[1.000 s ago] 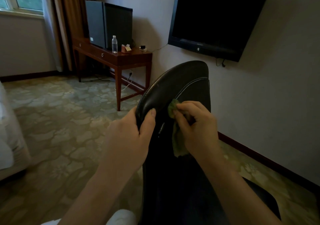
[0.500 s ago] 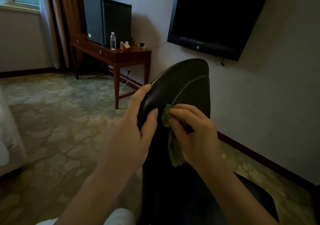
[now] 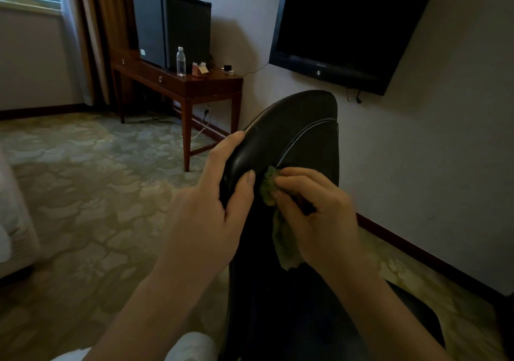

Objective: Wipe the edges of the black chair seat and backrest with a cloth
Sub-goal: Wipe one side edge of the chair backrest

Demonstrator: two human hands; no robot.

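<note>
Black chair backrest [image 3: 303, 121] stands before the person, near the wall. Left hand [image 3: 211, 210] clasps its left edge, thumb on the face. Right hand [image 3: 319, 216] pinches a bunched green cloth [image 3: 279, 235] against the piping seam, just beside that thumb. Assessment: backrest edge in progress (upper rim remains); seat [image 3: 414, 316] edges likely outstanding.

The left hand [image 3: 211, 210] holds the edge of the black chair [image 3: 294, 130]. The right hand [image 3: 317, 216] presses a green cloth [image 3: 268, 185] on it.
</note>
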